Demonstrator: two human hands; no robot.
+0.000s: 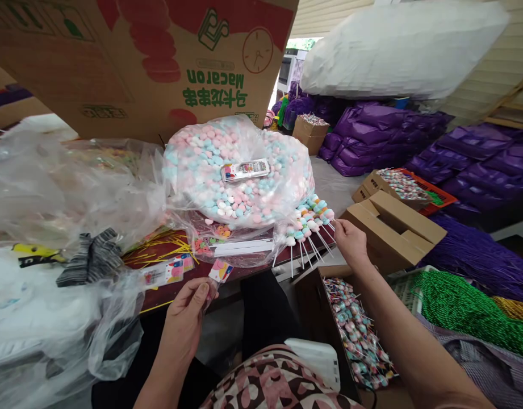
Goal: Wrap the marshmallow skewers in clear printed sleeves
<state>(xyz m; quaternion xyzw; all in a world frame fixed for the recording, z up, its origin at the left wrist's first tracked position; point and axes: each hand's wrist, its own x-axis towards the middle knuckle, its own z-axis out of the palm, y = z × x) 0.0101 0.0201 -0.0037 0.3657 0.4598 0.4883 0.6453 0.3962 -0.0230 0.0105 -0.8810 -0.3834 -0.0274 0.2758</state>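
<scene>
- Low in the middle, I see my left hand (188,307) pinching a small clear bag (219,273).
- Right of the middle, my right hand (350,240) pinches a candy stick (328,215).

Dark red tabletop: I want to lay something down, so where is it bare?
A narrow front strip of tabletop, between the flat packets and yellow edging, beside the left hand. Crowded: yellow ties behind, candy bag mid-table, candy skewers at right.

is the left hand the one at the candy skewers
No, the left hand pinches a small printed packet, while the right hand is at the candy skewers.
</scene>
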